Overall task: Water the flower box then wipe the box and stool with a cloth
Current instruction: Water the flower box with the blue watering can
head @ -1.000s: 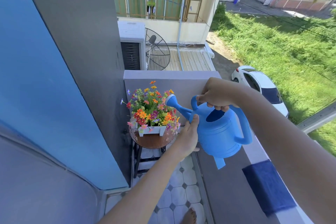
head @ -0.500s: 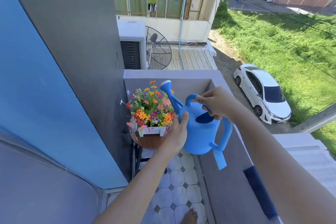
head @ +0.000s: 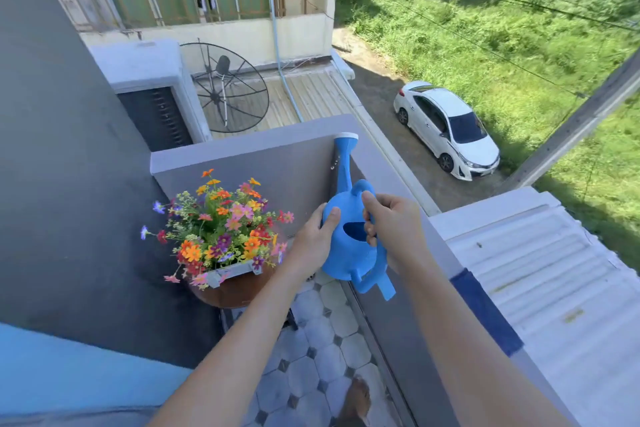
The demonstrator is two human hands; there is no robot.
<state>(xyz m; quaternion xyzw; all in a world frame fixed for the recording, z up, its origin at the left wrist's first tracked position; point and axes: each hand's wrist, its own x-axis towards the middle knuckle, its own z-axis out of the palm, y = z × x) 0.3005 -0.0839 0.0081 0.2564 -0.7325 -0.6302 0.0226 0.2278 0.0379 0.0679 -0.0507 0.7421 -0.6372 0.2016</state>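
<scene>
A blue watering can (head: 349,253) hangs to the right of the flowers, its spout pointing up and away toward the balcony wall, with a few drops beside the spout. My right hand (head: 391,222) grips its top handle. My left hand (head: 313,243) presses against the can's left side. A white flower box (head: 232,272) full of colourful flowers (head: 221,222) sits on a round brown stool (head: 239,291) in the balcony corner. A dark blue cloth (head: 485,312) lies draped over the ledge on the right.
A grey parapet wall (head: 263,156) closes the balcony behind and to the right of the stool. A dark grey wall (head: 69,184) stands on the left. Tiled floor (head: 311,357) lies below, with my bare foot (head: 356,399). A white car (head: 446,128) is parked far below.
The can has swung right and back from the flowers; its spout now points up toward the wall instead of over the box. Both hands stayed on it. The view tilted left.
</scene>
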